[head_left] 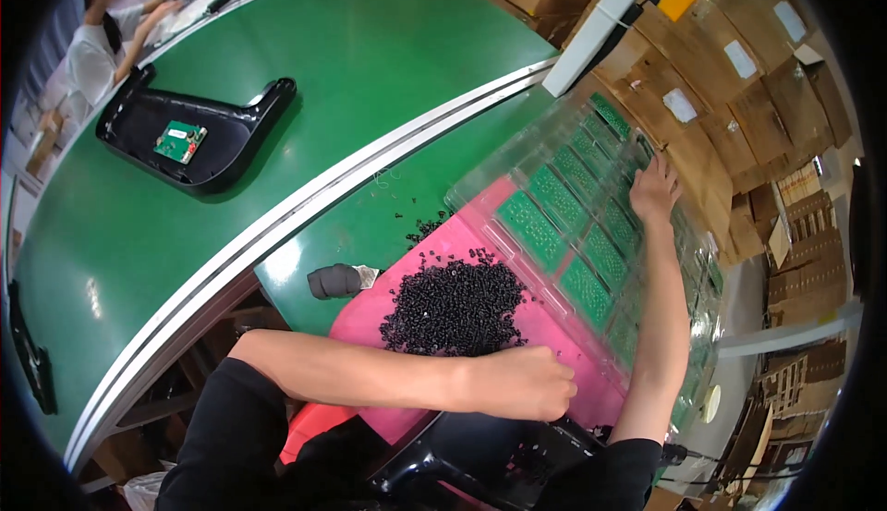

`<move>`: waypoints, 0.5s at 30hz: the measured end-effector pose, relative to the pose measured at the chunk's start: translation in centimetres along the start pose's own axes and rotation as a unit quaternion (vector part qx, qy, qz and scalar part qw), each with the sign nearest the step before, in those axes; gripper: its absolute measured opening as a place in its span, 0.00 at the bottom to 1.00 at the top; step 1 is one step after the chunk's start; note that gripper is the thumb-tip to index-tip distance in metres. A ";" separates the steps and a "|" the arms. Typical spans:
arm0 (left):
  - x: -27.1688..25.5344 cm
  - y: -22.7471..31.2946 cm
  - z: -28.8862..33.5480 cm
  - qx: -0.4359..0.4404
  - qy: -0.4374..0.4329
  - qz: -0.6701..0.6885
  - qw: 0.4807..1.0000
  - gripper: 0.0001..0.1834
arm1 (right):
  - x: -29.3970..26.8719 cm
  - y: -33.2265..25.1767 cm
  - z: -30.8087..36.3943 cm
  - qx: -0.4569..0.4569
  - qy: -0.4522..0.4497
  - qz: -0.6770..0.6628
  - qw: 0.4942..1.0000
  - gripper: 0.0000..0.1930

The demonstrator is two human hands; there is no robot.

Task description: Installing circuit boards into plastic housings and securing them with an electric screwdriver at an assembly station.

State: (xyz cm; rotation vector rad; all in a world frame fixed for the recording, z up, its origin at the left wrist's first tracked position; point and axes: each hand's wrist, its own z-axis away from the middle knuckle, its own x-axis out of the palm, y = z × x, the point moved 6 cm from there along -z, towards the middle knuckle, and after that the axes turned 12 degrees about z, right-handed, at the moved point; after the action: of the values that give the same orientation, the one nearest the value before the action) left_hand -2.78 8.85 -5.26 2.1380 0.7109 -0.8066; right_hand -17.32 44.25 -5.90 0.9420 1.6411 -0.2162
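Observation:
My left hand (522,383) is closed in a fist over the pink mat (370,321), just below a heap of small black screws (453,306). Whatever its fingers hold, if anything, is hidden. My right hand (654,188) reaches to the far part of a clear plastic tray (564,301), its fingers spread over the pockets. Green circuit boards (531,225) fill several pockets in rows. Below my left hand, close to my body, lies a glossy black plastic housing (490,456), partly covered by my arms.
Beyond the white rail (342,174), a black housing (231,141) with a small green board (180,141) in it lies on the green belt (370,49). A dark grey roll (334,282) sits left of the screws. Cardboard boxes (730,67) stack up at right. A person (97,49) sits far left.

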 end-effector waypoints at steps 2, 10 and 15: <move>0.1 -0.2 0.1 0.010 -0.003 -0.019 1.000 0.07 | -3.3 0.7 2.3 0.000 0.048 0.002 0.999 0.27; -8.2 1.1 -0.3 -0.081 0.317 -0.016 0.945 0.45 | -17.6 3.5 22.2 -0.096 0.053 -0.611 0.784 0.30; -5.2 1.1 -1.1 -0.130 0.210 0.455 0.856 0.34 | -20.4 2.9 36.3 -0.068 -0.062 -0.776 0.625 0.30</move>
State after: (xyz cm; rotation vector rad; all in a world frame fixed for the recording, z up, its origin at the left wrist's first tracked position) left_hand -5.05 7.86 -0.49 2.0650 -0.0584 0.2624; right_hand 11.48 15.11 1.95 -0.8703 1.8591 -1.2496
